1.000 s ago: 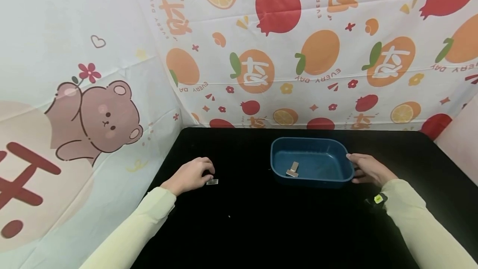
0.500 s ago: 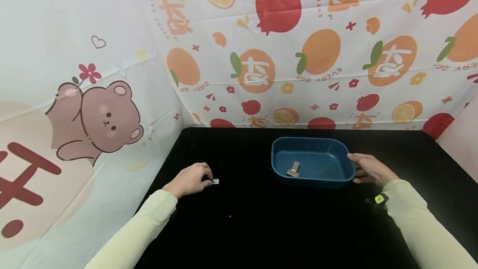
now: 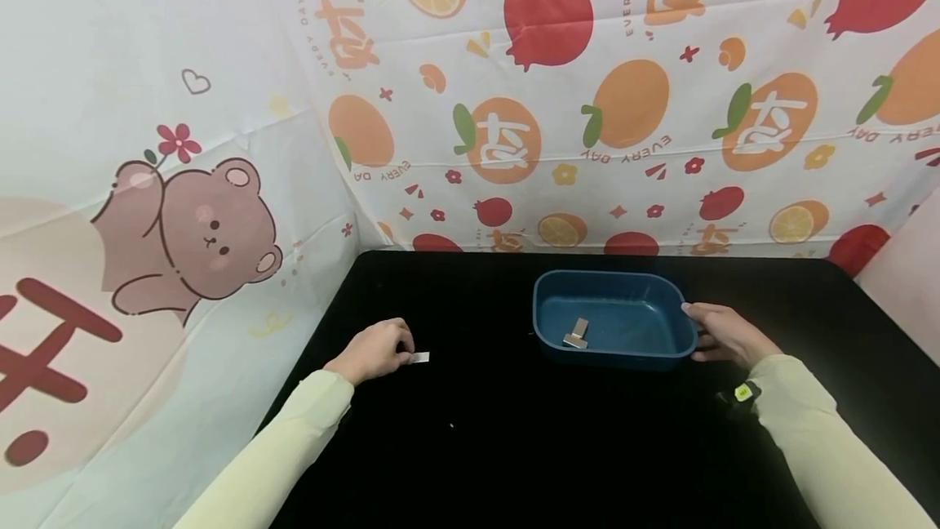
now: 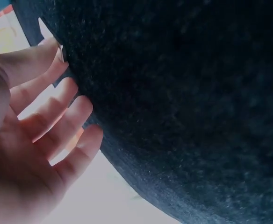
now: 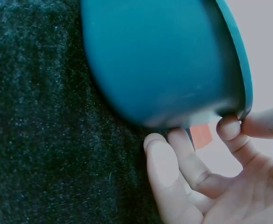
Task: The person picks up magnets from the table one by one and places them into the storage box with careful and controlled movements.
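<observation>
My left hand (image 3: 373, 352) is over the left part of the black table. Its thumb and index finger pinch a small flat silvery rectangular piece (image 3: 422, 357), whose bright end sticks out to the right. In the left wrist view the piece (image 4: 45, 30) shows past the thumb tip, and the other fingers of the left hand (image 4: 38, 121) are loosely bent. My right hand (image 3: 727, 333) holds the right end of a blue plastic bin (image 3: 624, 356). Thumb and index finger pinch its rim in the right wrist view, while other fingertips touch the wall of the bin (image 5: 160, 60).
Two small silvery metal pieces (image 3: 576, 340) lie in the bin's left part, one against the other. The black table (image 3: 514, 447) bears a tiny white speck in front. Printed cloth (image 3: 441, 55) hangs behind the table and along the left side.
The left hand has shifted slightly left and down, its fingertips closing on the silvery piece, which now looks brighter. The right hand and bin hold still.
</observation>
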`<state>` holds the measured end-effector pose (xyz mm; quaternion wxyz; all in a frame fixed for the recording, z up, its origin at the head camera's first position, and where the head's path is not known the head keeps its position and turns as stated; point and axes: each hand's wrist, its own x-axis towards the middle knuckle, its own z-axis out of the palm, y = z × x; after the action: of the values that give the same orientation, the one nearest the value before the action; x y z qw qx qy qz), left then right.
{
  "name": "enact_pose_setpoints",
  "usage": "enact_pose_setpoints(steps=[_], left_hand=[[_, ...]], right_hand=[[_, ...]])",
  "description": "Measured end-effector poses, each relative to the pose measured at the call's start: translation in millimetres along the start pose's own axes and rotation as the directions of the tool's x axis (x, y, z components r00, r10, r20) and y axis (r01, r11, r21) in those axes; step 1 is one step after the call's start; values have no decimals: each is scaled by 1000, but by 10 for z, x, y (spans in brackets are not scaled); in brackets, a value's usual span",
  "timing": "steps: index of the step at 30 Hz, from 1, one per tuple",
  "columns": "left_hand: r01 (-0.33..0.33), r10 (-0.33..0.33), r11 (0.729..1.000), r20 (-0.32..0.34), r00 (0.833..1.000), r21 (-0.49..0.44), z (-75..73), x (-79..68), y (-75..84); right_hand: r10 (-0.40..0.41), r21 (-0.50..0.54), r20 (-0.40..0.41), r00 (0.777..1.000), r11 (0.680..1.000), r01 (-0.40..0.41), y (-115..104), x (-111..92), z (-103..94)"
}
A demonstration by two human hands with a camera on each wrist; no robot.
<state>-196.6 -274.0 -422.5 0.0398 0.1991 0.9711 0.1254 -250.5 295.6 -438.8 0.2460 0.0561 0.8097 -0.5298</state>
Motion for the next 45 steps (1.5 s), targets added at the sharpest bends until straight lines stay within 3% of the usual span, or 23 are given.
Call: enact_pose_setpoints(steps=[8,20,33,45], left_hand=[[44,-44,999,27,999,-24,-6,5,-6],[-30,30,999,10,1000,29,17,20,-9],[-23,27,997,-50,998,73,69,-22,32],[-37,40,998,-46,998,59,86,-22,-9]], right_hand=[[4,-4,4,1000,1000,-4,7,14,9],[8,-20,3,1000,1000,-8,-2,6,-22],[8,-24,8,1000,1000,-8,-7,-3,-10],[1,-14,8,1000,1000,-1,3,24,-12]])
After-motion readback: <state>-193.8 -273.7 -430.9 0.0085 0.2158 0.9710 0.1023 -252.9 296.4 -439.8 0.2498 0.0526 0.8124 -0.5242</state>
